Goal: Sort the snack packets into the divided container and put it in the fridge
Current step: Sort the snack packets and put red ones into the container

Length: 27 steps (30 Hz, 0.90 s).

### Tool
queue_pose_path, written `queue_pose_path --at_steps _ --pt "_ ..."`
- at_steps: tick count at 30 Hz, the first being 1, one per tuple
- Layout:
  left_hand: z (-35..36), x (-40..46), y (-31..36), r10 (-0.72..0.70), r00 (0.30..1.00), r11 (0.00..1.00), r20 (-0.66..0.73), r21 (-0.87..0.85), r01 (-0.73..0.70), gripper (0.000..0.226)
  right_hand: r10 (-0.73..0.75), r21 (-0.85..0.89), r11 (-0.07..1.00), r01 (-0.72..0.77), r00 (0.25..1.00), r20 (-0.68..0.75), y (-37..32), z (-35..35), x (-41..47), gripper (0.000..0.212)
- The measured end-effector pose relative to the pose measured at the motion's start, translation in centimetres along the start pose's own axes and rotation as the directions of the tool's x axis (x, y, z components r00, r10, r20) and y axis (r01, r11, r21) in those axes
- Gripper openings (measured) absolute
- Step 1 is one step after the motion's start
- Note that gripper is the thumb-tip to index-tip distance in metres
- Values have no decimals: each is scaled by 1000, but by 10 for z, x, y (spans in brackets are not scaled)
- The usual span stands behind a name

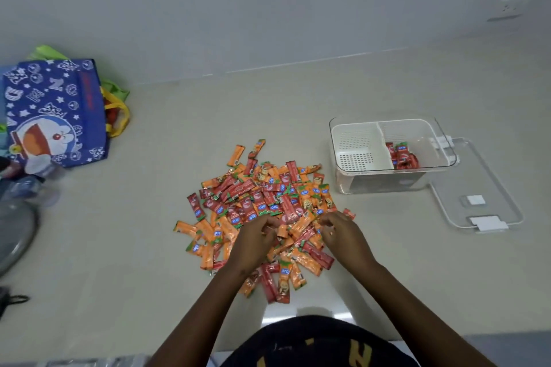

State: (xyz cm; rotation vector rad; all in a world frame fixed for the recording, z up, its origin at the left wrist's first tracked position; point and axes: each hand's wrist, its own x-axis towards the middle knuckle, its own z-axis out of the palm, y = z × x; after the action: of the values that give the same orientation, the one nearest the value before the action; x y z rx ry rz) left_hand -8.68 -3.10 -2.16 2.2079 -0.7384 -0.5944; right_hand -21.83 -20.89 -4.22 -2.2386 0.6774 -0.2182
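Both hands reach into the near edge of the pile of snack packets (262, 214) at the centre of the frame. Left hand (256, 240) has its fingers curled down among orange packets; whether they pinch one cannot be told. Right hand (343, 232) likewise has its fingers bent into the pile, grip unclear. At right of centre stands the divided container (351, 143), apart from the pile: its right compartment holds a few red packets (402, 156). Beside it, further right, lies a clear lid (504, 202). A blue cartoon bag (53, 110) sits at upper left.
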Motion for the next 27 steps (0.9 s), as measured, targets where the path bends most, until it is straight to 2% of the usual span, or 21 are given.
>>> queue_pose_path --at_steps 5,8,10,11,12,14,15,17,19,21,23,27 --pt "-15 -11 -32 -18 999 1000 28 2 18 12 98 -164 984 -70 981 170 -2 44 -14 14" --pt "-20 -15 -45 -37 998 999 50 29 35 15 153 -215 970 -117 975 159 1 60 -22 17" --pt "-21 -16 -54 -4 995 997 96 81 -4 17 201 -255 954 -160 968 147 0 63 -22 13" --pt "-21 -18 -58 27 988 992 150 117 -44 17 224 -247 951 -185 965 139 0 64 -22 6" --pt "-19 -20 -60 76 971 980 226 164 -115 18 237 -206 957 -206 962 135 -2 63 -22 8" --pt "-12 -23 -65 205 898 907 390 269 -324 23 264 -80 963 -257 961 83 -4 62 -21 33" --pt "-9 -24 -67 259 853 861 452 293 -416 25 297 -7 955 -297 953 63 -6 60 -21 36" --pt "-3 -25 -69 316 782 786 537 313 -532 25 374 126 917 -379 926 62 -9 56 -22 25" --pt "2 -26 -75 343 744 723 574 344 -599 27 438 220 865 -451 893 107 -12 54 -24 15" --pt "4 -26 -81 354 744 674 567 397 -623 27 455 270 838 -473 881 132 -12 54 -22 9" --pt "4 -27 -83 351 771 675 532 426 -602 20 430 271 851 -450 893 132 -15 55 -17 8" --pt "-3 -31 -85 339 830 728 443 434 -530 18 359 71 928 -367 928 104 -15 64 -3 7"
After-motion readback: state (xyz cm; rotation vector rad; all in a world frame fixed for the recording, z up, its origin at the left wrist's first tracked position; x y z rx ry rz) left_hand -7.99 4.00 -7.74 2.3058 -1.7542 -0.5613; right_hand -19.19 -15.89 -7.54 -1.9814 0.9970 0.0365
